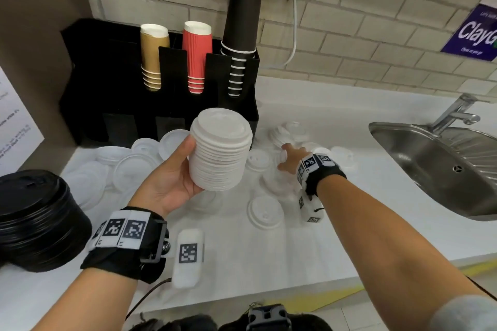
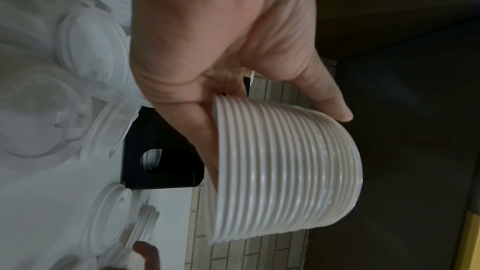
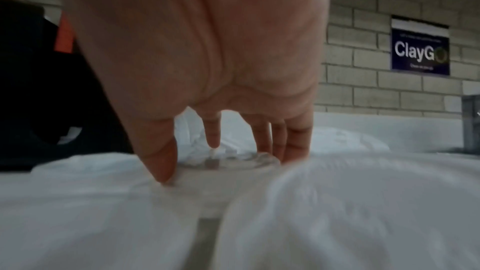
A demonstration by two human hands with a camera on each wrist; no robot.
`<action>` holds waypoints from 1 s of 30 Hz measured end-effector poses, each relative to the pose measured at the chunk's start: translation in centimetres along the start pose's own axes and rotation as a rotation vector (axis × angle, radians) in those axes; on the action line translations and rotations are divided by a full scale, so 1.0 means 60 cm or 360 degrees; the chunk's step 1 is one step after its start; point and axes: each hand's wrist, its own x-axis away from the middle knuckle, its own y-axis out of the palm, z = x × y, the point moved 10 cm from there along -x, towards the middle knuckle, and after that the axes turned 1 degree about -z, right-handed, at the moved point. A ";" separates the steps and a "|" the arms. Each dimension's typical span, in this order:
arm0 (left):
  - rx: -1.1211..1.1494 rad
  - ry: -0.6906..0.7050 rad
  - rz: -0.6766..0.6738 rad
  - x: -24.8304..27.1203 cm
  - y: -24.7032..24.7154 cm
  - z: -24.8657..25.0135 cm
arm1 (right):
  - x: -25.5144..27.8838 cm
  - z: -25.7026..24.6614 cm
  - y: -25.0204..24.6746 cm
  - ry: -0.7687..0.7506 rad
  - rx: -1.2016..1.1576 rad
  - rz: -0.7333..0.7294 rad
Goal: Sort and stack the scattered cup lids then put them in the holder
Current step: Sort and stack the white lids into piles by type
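Fingers (image 2: 200, 130) and thumb of the left hand (image 1: 164, 183) are curled around a tall stack of white lids (image 1: 220, 150), clamped on its side and holding it raised in front of the black holder (image 1: 107, 83). From the left wrist view the thumb lies along the ribbed wall of the stack and the fingers wrap behind it.

Right hand (image 1: 290, 160): reaching down to the right of the holder, among the scattered white lids (image 1: 265, 212) on the white counter (image 1: 269, 255). In the right wrist view its fingers (image 3: 296, 143) and thumb are spread apart and pointed down, tips resting around the rim of one clear lid (image 3: 233, 163). Whether they actually pinch it cannot be told; the frame is blurred.

More loose lids lie flat along the foot of the holder and to its right; some overlap.

Holder contents: a gold cup stack (image 1: 153, 56), a red cup stack (image 1: 196, 54) and a black cup stack (image 1: 242, 35), each upside down in its own upper slot.

Left of the holder, near the counter's front edge, sits a stack of black lids (image 1: 40, 220). Well to the right of the holder, a steel sink (image 1: 441, 169) with tap (image 1: 457, 113).
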 end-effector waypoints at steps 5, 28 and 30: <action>0.0042 -0.0046 -0.0002 0.000 0.003 -0.013 | 0.048 0.004 -0.073 0.0001 -0.0203 0.0109; -0.0325 -0.0103 -0.0102 0.008 0.053 -0.033 | 0.378 -0.128 -0.209 -0.1095 -0.1640 0.0744; -0.0332 -0.0118 -0.0112 0.009 0.054 -0.035 | 0.382 -0.136 -0.214 -0.1113 -0.1553 0.0755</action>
